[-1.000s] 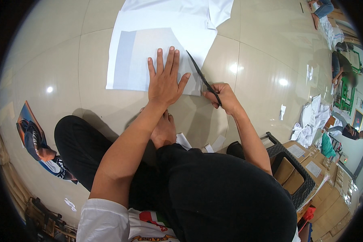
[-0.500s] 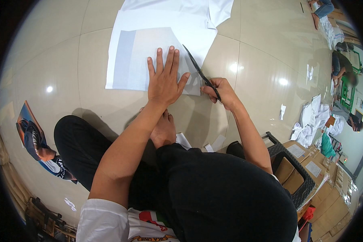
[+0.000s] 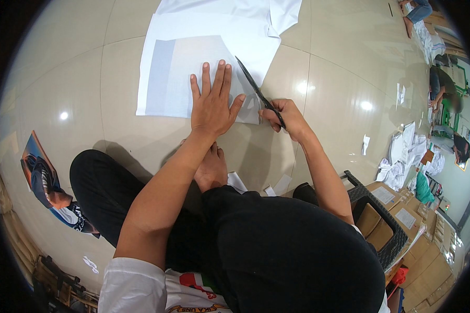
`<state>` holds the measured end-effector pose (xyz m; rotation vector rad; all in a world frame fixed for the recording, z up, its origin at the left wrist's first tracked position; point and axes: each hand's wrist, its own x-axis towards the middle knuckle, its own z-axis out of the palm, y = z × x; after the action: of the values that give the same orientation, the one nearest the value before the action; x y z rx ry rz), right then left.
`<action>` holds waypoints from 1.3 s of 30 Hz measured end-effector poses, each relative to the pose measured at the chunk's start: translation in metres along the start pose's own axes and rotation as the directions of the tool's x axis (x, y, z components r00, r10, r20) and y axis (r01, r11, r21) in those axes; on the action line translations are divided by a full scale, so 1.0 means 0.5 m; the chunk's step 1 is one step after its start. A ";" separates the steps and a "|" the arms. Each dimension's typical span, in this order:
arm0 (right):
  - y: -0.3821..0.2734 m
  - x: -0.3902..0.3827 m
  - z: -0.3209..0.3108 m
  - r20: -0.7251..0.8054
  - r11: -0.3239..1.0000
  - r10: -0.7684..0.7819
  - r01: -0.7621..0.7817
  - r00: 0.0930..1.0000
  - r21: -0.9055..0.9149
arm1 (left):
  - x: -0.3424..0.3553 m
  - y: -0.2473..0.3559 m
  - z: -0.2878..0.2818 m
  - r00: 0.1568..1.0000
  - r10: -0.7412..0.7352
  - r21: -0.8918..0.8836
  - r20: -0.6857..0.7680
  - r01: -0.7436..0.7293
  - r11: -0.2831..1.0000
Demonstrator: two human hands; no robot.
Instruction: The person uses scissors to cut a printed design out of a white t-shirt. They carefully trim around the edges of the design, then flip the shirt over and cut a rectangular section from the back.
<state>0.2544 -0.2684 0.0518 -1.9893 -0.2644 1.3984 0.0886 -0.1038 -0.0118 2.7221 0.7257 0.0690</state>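
White fabric lies spread on the tiled floor in front of me. On top of it rests a greyish-white pattern piece with a slanted upper right edge and a bluish band along its left side. My left hand presses flat on this piece, fingers stretched. My right hand grips a pair of black scissors at the right edge of the fabric. The blades point up and left, over the cloth alongside the slanted edge. How far the blades are apart is hard to see.
My bare foot is just below the fabric, with white scraps beside it. At right stand a black plastic rack and cardboard boxes. White cloth piles and other people are farther right. A colourful printed item lies left.
The scissors and my right hand have shifted very slightly up and left. My left hand stays on the pattern piece. A person at the far right has moved a little.
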 end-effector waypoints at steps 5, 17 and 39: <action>-0.008 0.012 0.004 0.007 1.000 -0.014 0.014 1.000 -0.005 | 0.000 -0.001 0.000 1.000 0.000 -0.017 0.002 0.000 1.000; -0.018 0.013 0.012 0.019 1.000 -0.010 0.010 1.000 -0.013 | 0.000 -0.002 0.002 1.000 -0.003 -0.044 -0.004 0.003 0.999; -0.022 0.040 0.025 -0.004 0.999 -0.037 0.037 0.999 -0.017 | 0.002 -0.003 0.006 1.000 -0.013 -0.044 -0.001 0.013 0.999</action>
<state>0.2538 -0.2448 0.0414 -1.9907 -0.3105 1.3729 0.0891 -0.1030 -0.0149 2.6755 0.7335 0.0834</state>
